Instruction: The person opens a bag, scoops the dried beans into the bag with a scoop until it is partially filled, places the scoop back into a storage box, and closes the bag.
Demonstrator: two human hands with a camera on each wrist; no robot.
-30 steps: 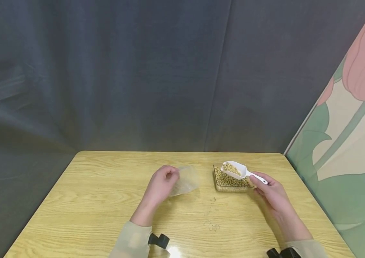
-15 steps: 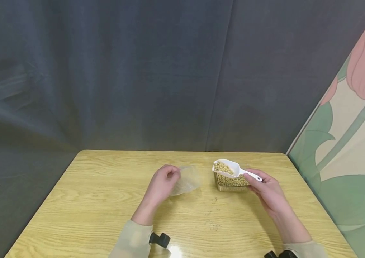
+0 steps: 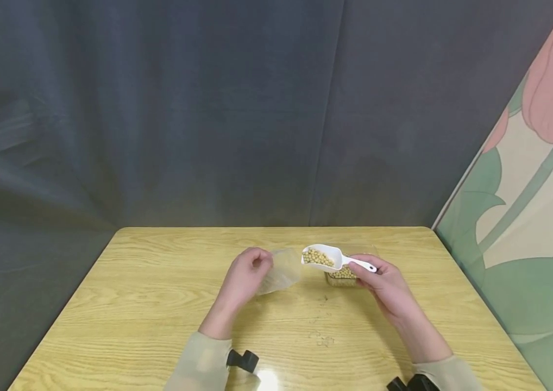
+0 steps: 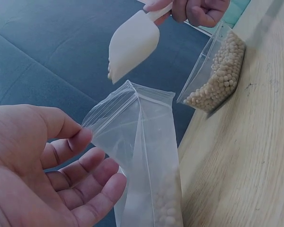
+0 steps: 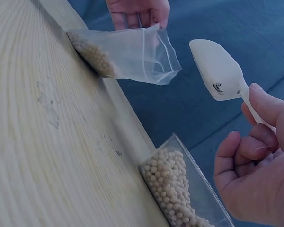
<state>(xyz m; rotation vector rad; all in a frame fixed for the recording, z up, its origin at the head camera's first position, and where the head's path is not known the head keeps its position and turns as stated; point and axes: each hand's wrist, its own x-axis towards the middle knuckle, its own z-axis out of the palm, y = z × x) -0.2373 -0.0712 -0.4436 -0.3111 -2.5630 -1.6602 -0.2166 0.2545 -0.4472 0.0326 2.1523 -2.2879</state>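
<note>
Left hand pinches the bag at its right; right hand pinches the scoop, apparently near the bag.

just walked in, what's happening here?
A person is working bare-handed at a wooden table. Their left hand pinches the top edge of a clear zip bag, which already has some pale round beans at the bottom. Their right hand holds a white scoop loaded with more beans, raised near the bag's mouth but apart from it. A clear box of the same-looking beans sits on the table.
</note>
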